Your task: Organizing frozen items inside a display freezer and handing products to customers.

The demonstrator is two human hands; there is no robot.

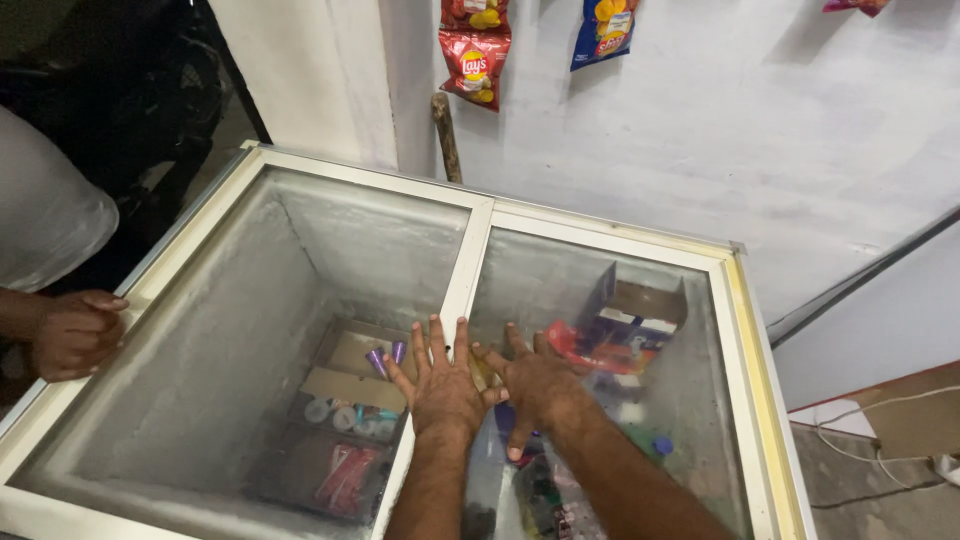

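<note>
A chest freezer (752, 350) with a white frame and two sliding glass lids fills the view. My left hand (440, 382) lies flat with fingers spread on the middle frame bar, where the two lids meet. My right hand (535, 385) rests beside it, palm down on the right glass lid (650, 400), fingers spread, touching my left hand. Neither hand holds anything. Under the glass lie cardboard boxes (350, 370) with cups and cones, and a red packet (580, 347) next to a blue box (640, 310).
Another person's hand (75, 330) rests on the freezer's left rim, under a white sleeve. Snack bags (475, 55) hang on the white wall behind. A wooden stick (446, 135) leans in the corner. White cables (900, 440) lie on the floor at right.
</note>
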